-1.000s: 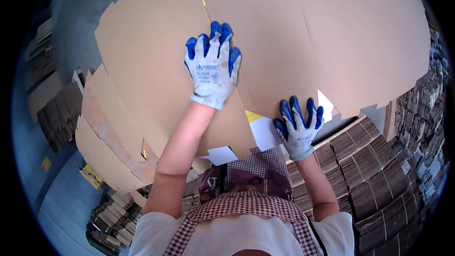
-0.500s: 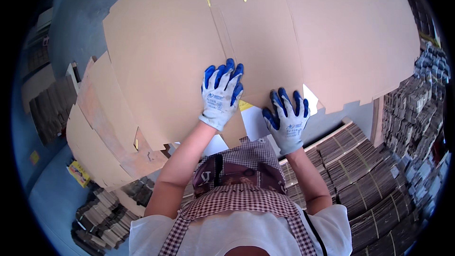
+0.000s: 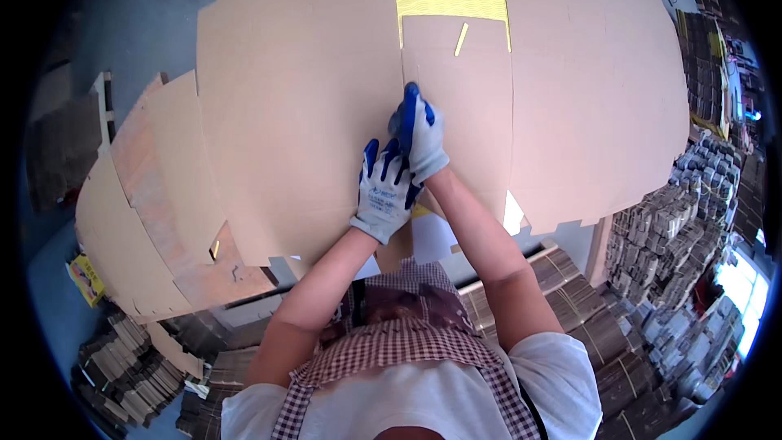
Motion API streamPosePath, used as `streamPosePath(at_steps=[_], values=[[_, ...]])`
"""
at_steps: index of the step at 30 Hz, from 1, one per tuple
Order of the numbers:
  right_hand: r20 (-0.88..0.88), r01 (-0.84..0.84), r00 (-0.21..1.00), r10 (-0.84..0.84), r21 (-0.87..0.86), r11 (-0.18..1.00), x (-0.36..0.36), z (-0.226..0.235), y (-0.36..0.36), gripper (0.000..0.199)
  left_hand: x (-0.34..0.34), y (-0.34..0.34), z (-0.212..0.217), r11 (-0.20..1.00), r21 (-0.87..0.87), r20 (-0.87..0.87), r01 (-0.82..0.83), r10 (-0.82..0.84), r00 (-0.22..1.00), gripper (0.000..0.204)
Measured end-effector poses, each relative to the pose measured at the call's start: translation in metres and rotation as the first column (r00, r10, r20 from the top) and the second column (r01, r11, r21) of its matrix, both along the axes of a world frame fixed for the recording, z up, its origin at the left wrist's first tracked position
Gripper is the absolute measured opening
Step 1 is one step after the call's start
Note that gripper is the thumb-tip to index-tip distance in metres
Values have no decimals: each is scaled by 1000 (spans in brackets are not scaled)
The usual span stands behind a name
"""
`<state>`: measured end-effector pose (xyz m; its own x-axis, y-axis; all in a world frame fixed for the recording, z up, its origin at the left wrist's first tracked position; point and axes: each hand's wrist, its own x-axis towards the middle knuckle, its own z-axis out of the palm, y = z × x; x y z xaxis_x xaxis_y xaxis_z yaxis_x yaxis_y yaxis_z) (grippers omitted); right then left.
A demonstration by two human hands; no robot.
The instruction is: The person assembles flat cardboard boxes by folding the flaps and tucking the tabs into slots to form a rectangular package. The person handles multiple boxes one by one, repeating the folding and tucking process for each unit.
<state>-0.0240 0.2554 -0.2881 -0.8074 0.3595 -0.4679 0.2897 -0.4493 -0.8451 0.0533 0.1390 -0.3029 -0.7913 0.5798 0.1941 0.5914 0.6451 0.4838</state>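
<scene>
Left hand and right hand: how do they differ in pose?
The left hand lies back-up, fingers mostly extended and apart; the right hand is turned more onto its side, fingers closer together. The left hand is nearer the apron; the right hand reaches farther across the cardboard. Both wear white-and-blue gloves.

Bundled cardboard stacks (image 3: 648,232) at right

both my hands are over the cardboard sheet (image 3: 301,106), my right hand (image 3: 425,138) just beside my left hand (image 3: 383,193), at its one o'clock. from them, more cardboard pieces (image 3: 126,232) jut past the sheet's edge near nine o'clock, one pile (image 3: 134,363) sits at eight, and stacks (image 3: 664,232) stand near four.
</scene>
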Motion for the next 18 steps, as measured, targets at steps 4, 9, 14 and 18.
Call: streamPosePath(at_steps=[4,9,14,18], values=[[-133,80,987,-90,-74,994,-63,-5,19,50,-5,2,1,999,21,39,38,-39,998,29],[-42,-58,997,64,135,989,-72,-1,24,46,-12,-2,9,1000,24,90,20,-22,996,28],[-30,-145,988,151,148,978,18,-23,9,41,-5,-12,-12,921,331,111,-204,176,978,26],[108,-85,991,82,26,996,87,-4,-3,36,1,-6,-14,920,337,141,-203,164,976,30]])
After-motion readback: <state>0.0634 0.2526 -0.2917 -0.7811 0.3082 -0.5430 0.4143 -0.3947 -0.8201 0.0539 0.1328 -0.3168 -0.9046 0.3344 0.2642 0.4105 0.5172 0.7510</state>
